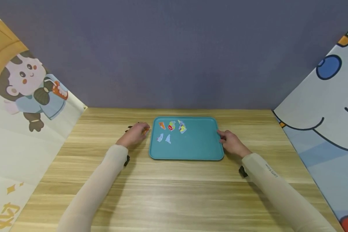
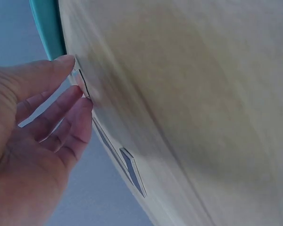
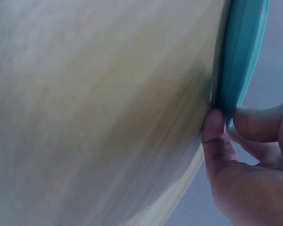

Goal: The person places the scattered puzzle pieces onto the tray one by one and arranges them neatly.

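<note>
Five printed pieces at least, on one tray. One left hand pinches one orange piece just beside it; one right hand pinches its rim.

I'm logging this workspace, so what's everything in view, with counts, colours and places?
Tray: one, teal, on the table
Table: one, light wood-grain, beneath
Tray pieces: five, multicoloured, left part of the tray
Orange piece: one, orange, at the left hand
Loose pieces: count unclear, dark-looking, beside that hand
Back wall: one, grey-blue, behind
Side panels: two, cartoon-printed, left and right
Wrist devices: two, black, at the wrists
Sleeves: two, pale beige, both arms
Left hand: one, bare, left of the tray
Right hand: one, bare, gripping the tray's right rim
</note>
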A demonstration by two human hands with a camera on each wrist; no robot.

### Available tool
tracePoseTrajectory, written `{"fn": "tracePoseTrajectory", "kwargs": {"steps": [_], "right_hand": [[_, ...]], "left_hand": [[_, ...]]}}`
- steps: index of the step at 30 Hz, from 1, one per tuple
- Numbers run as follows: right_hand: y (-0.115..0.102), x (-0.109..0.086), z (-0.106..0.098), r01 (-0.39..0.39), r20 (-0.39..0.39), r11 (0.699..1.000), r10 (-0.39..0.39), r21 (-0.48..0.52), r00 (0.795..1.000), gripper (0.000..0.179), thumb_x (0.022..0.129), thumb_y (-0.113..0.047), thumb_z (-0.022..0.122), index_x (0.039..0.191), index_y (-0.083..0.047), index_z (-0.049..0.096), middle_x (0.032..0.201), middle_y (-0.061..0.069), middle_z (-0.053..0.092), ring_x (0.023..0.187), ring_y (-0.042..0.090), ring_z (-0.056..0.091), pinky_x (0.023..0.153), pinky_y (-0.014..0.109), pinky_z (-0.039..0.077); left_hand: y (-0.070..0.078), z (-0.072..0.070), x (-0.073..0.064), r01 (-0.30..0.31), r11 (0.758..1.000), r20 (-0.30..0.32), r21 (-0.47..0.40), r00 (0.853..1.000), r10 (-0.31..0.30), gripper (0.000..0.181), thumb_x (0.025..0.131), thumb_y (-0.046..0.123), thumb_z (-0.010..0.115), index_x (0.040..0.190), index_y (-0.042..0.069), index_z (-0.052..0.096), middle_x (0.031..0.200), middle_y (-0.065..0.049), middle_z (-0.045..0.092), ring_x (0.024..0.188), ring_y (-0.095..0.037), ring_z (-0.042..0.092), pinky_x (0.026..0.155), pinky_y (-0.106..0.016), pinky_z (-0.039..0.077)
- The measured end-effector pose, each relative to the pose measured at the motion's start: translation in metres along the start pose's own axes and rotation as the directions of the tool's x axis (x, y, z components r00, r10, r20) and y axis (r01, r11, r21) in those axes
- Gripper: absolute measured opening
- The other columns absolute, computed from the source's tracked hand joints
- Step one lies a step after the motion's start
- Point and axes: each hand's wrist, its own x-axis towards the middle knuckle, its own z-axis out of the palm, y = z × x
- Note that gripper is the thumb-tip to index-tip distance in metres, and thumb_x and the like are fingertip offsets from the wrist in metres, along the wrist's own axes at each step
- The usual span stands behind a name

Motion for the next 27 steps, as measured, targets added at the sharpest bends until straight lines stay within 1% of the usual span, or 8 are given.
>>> {"fn": "tracePoseTrajectory", "kwargs": {"steps": [5, 9, 14, 17, 22, 27], "right_hand": [[-0.001, 0.001, 0.000, 0.007, -0.009, 1.000, -0.007, -0.004, 1.000, 0.047, 0.085, -0.001, 0.048, 0.130, 0.003, 0.032, 0.091, 0.014, 0.047, 0.086, 0.025, 0.049, 0.070, 0.035, 0.042], [-0.001, 0.001, 0.000, 0.008, -0.009, 1.000, -0.008, -0.006, 1.000, 0.048, 0.085, 0.000, 0.048, 0.130, 0.004, 0.032, 0.093, 0.016, 0.047, 0.087, 0.026, 0.049, 0.070, 0.035, 0.042], [-0.001, 0.001, 0.000, 0.004, -0.002, 1.000, -0.004, -0.006, 1.000, 0.047, 0.086, -0.001, 0.048, 0.130, 0.003, 0.031, 0.095, 0.017, 0.047, 0.087, 0.026, 0.049, 0.070, 0.035, 0.042], [0.000, 0.001, 0.001, 0.003, -0.001, 1.000, -0.003, -0.006, 1.000, 0.047, 0.086, -0.001, 0.048, 0.130, 0.003, 0.031, 0.094, 0.016, 0.047, 0.087, 0.026, 0.049, 0.069, 0.035, 0.042], [0.000, 0.001, 0.001, 0.004, -0.006, 1.000, -0.004, -0.003, 1.000, 0.047, 0.086, -0.001, 0.048, 0.129, 0.004, 0.032, 0.094, 0.016, 0.047, 0.088, 0.027, 0.049, 0.071, 0.036, 0.042], [0.000, 0.001, 0.002, 0.003, -0.016, 1.000, -0.003, 0.002, 1.000, 0.047, 0.085, -0.001, 0.048, 0.129, 0.004, 0.033, 0.093, 0.016, 0.048, 0.088, 0.027, 0.050, 0.072, 0.037, 0.042]], "left_hand": [[0.001, 0.000, 0.002, 0.006, 1.000, -0.012, 0.021, 1.000, -0.006, 0.038, 0.079, 0.005, 0.059, 0.116, 0.005, 0.050, 0.113, -0.011, 0.049, 0.104, -0.025, 0.043, 0.084, -0.039, 0.037], [0.002, 0.001, 0.003, 0.013, 0.999, -0.016, 0.033, 1.000, -0.012, 0.035, 0.080, 0.007, 0.059, 0.114, 0.006, 0.051, 0.109, -0.011, 0.050, 0.100, -0.024, 0.044, 0.082, -0.038, 0.038], [0.002, 0.002, 0.005, 0.037, 0.999, -0.012, 0.038, 0.999, -0.036, 0.037, 0.079, 0.009, 0.060, 0.115, 0.008, 0.050, 0.107, -0.010, 0.049, 0.097, -0.023, 0.044, 0.080, -0.038, 0.039], [0.003, 0.003, 0.006, 0.047, 0.998, -0.008, 0.041, 0.999, -0.047, 0.036, 0.080, 0.010, 0.059, 0.115, 0.008, 0.050, 0.104, -0.009, 0.050, 0.095, -0.022, 0.045, 0.079, -0.037, 0.040], [0.007, 0.004, 0.008, 0.065, 0.997, -0.008, 0.033, 0.998, -0.065, 0.031, 0.083, 0.011, 0.055, 0.114, 0.008, 0.050, 0.097, -0.008, 0.053, 0.089, -0.020, 0.048, 0.075, -0.035, 0.041], [0.011, 0.004, 0.009, 0.101, 0.995, 0.008, 0.009, 0.995, -0.101, 0.033, 0.081, 0.008, 0.057, 0.114, 0.008, 0.050, 0.091, -0.007, 0.056, 0.082, -0.018, 0.050, 0.071, -0.033, 0.042]]}}
